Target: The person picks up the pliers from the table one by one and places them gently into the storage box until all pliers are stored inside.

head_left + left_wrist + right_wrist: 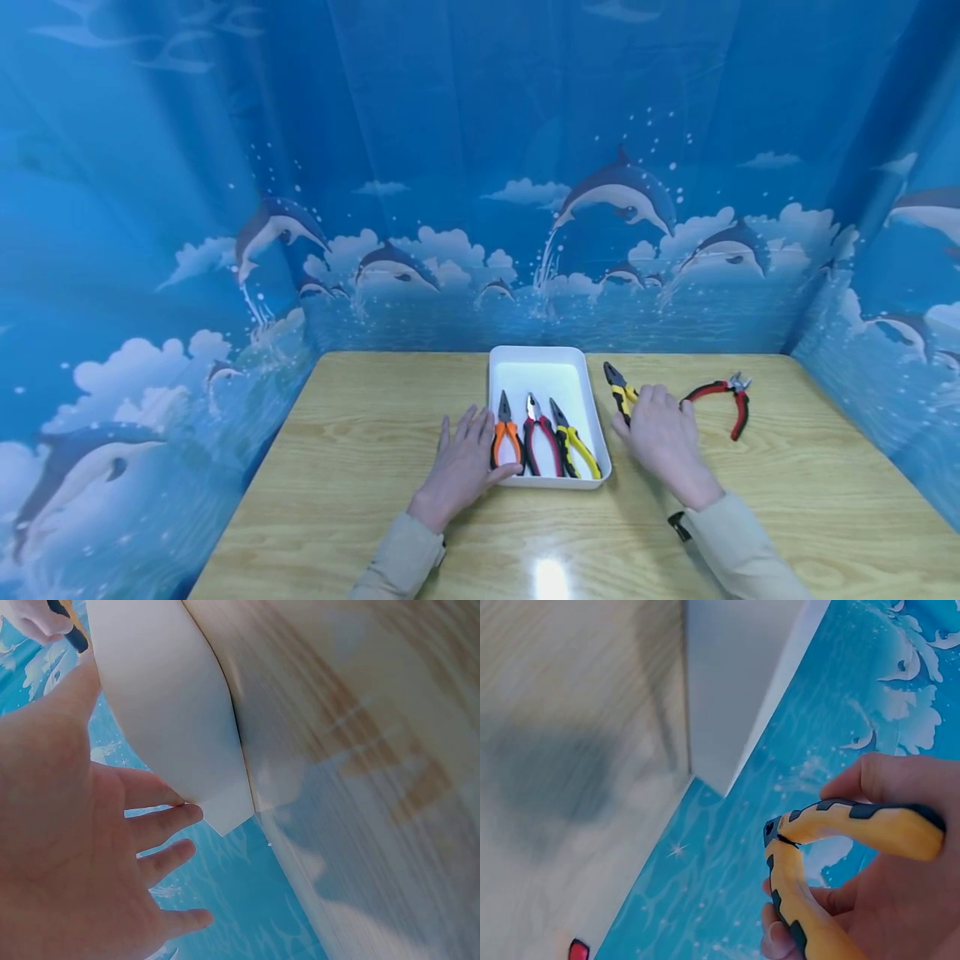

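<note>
L fingers (pixel 169 825) at wht tray (pixel 169 697)

Your table (pixel 360 433) shows a pale tan wood grain, and your tray (pixel 538 372) is plain white. Along the tray's near edge you have orange-and-black pliers (pixel 506 427) at the left, red-and-black pliers (pixel 534 414) with a silvery nose in the middle, and yellow-and-black pliers (pixel 564 427) towards the right corner. The dark-nosed pliers (pixel 618 390) in your right hand (pixel 663 433) are yellow too (black patches break up the handles). Nearer the table's right edge, the spread pliers (pixel 731 387) are red and black, silvery-headed. Your sleeves (pixel 738 533) are beige. Beyond the table's far edge, the blue curtain (pixel 465 125) carries dark-backed, pale-bellied dolphins, white clouds and white dots.
</note>
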The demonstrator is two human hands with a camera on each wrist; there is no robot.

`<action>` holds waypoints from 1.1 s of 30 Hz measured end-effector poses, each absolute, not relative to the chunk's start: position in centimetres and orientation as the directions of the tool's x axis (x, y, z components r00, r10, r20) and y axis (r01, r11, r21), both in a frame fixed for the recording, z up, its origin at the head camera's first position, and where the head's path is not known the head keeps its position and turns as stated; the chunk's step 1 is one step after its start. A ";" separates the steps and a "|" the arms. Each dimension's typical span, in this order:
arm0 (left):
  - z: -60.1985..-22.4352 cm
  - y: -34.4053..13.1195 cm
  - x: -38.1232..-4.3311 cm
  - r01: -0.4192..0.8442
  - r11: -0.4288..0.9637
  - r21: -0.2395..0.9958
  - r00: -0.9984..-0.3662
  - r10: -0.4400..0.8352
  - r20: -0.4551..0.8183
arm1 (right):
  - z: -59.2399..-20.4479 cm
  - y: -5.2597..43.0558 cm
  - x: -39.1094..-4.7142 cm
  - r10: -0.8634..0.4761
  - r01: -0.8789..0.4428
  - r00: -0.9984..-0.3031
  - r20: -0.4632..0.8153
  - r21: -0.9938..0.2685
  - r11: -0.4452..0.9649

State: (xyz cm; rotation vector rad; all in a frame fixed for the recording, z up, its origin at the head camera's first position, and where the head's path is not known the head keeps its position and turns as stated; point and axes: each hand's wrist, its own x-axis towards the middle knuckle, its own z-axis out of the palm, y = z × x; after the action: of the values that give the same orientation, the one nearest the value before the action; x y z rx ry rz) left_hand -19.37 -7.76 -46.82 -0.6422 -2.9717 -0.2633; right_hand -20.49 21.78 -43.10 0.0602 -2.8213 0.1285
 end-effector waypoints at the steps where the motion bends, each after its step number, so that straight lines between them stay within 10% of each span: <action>1: -46.8 -7.8 -19.4 0.415 0.898 0.149 -0.908 0.400 0.122 | -42.9 21.5 -20.6 -0.032 -0.059 -0.952 0.306 -0.080 0.995; 33: -47.2 -7.8 -19.7 0.426 0.898 0.112 -0.902 0.413 0.125 | -42.1 10.4 -28.5 -0.083 -0.074 -0.994 -0.071 -0.113 0.991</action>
State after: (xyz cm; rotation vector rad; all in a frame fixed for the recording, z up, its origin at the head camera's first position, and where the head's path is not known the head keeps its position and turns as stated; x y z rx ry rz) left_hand -19.74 -7.84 -47.20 -0.6566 -2.9640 -0.2093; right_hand -28.55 10.36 -42.14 0.1266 -3.2095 0.1770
